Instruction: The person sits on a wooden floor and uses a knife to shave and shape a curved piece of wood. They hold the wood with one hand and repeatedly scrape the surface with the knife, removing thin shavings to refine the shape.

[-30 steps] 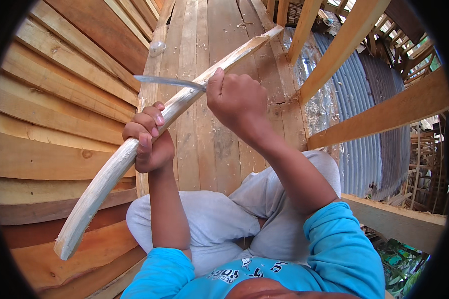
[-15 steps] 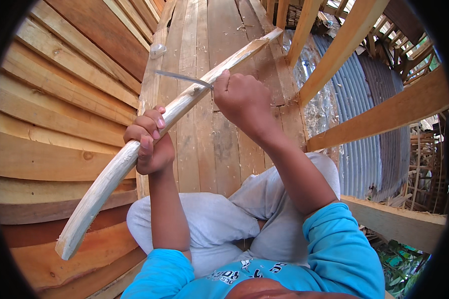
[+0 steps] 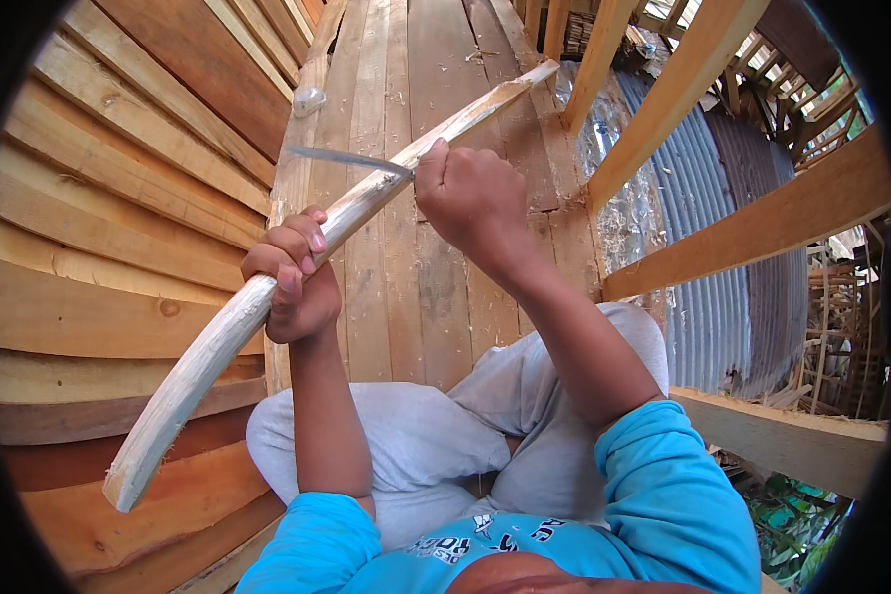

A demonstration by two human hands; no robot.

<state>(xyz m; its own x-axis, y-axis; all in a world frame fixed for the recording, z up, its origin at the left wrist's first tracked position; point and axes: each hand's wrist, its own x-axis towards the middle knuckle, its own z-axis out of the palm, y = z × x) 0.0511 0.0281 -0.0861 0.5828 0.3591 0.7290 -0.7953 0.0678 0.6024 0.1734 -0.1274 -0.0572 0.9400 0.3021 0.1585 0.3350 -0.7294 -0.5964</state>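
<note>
Pale, stripped wood makes up the long, slightly curved stick (image 3: 361,203), held at a slant over the plank floor (image 3: 445,297). The left hand (image 3: 309,297) grips it partway along: its fingers (image 3: 289,241) curl round the wood, their tips and the thumb showing on the upper side. Below that grip, the stick's thicker end reaches past the floor's left edge, in front of the board wall (image 3: 119,297); the thinner end points toward the floor's right edge. The right hand (image 3: 473,198) is closed in a fist round a knife (image 3: 351,159), its handle hidden by the fingers. The blade crosses the stick just beside that fist, beyond the left fingers and apart from them. A clear plastic object (image 3: 309,100) lies near the floor's left edge.
</note>
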